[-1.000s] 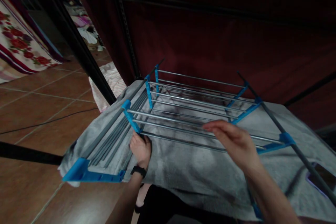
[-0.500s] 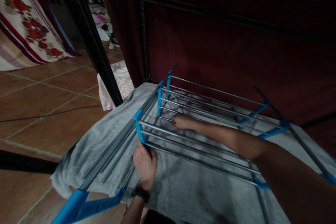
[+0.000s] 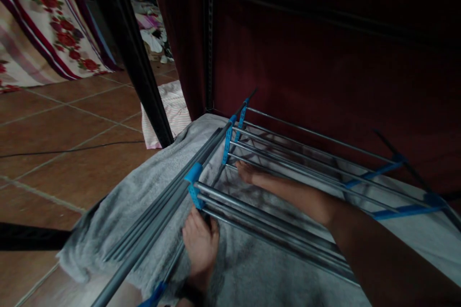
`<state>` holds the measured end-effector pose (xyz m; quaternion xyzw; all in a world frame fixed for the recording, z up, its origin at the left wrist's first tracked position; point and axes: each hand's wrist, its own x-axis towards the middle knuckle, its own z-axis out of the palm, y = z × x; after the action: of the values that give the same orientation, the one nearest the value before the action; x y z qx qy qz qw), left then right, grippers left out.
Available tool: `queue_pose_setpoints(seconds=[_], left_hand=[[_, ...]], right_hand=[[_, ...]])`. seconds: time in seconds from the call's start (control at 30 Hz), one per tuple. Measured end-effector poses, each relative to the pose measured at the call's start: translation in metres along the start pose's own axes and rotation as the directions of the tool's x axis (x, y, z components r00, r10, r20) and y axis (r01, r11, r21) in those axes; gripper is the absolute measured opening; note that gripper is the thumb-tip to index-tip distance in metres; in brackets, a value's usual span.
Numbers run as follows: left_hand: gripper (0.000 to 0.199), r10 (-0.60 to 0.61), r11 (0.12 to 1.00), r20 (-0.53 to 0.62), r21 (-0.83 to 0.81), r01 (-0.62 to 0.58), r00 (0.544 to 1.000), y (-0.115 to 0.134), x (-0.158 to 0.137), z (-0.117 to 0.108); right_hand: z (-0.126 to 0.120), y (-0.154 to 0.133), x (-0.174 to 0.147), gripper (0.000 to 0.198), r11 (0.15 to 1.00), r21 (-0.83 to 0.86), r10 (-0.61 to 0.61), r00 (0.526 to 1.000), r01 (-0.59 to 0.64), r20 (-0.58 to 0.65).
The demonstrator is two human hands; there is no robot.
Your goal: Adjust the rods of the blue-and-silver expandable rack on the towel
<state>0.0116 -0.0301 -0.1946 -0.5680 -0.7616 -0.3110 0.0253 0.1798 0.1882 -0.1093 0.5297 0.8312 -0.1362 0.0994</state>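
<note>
A rack of grey metal tubes with blue plastic brackets, like a clothes drying rack (image 3: pixel 288 148), lies on a grey fleecy blanket (image 3: pixel 151 201). My left hand (image 3: pixel 200 240) is closed around the lower side tube, just below the near blue bracket (image 3: pixel 195 195). My right arm reaches between the rack's bars. At its end, my right hand (image 3: pixel 246 171) is closed on the lower tube beside the middle blue bracket (image 3: pixel 227 146); its fingertips are partly hidden. Several loose grey tubes (image 3: pixel 162 201) lie along the rack's left side. A dark band circles my left wrist.
A black metal post (image 3: pixel 140 57) rises at the left, with a dark red curtain (image 3: pixel 288 57) behind the rack. Brown floor tiles (image 3: pixel 72 120) carry a thin black cable (image 3: pixel 82 147). A striped cloth (image 3: pixel 173 105) and a floral cloth (image 3: pixel 54 24) are beyond.
The view has shifted, so most of the scene sits farther right. The rack's near side looks tilted differently, its bars closer together. Both hands keep their places on the rack.
</note>
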Motion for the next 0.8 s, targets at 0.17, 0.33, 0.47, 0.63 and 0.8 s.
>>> queue_pose_setpoints(seconds=[0.17,0.33,0.47,0.63,0.8], left_hand=[[0.069,0.035,0.998,-0.008,0.046,-0.034,0.999,0.0,0.0,0.001],[0.069,0.064,0.997,-0.021,0.055,-0.062,0.998,-0.002,-0.001,0.003],[0.071,0.059,0.998,-0.011,0.025,-0.059,0.998,-0.001,0.0,0.0],[0.071,0.028,1.0,0.023,-0.002,-0.028,0.999,0.002,0.001,-0.003],[0.073,0.023,1.0,0.012,-0.019,-0.023,1.0,0.003,0.001,-0.004]], right_hand=[[0.009,0.011,0.004,0.041,0.998,0.058,0.007,1.0,-0.005,-0.027],[0.012,0.014,0.009,0.041,0.991,0.134,0.018,1.0,-0.015,-0.022],[0.01,0.014,0.008,0.041,0.985,0.172,0.014,1.0,-0.01,-0.023],[0.006,0.01,0.002,0.04,0.981,0.196,0.005,1.0,-0.002,-0.014],[0.001,0.007,-0.002,0.041,0.972,0.232,0.011,1.0,-0.015,0.021]])
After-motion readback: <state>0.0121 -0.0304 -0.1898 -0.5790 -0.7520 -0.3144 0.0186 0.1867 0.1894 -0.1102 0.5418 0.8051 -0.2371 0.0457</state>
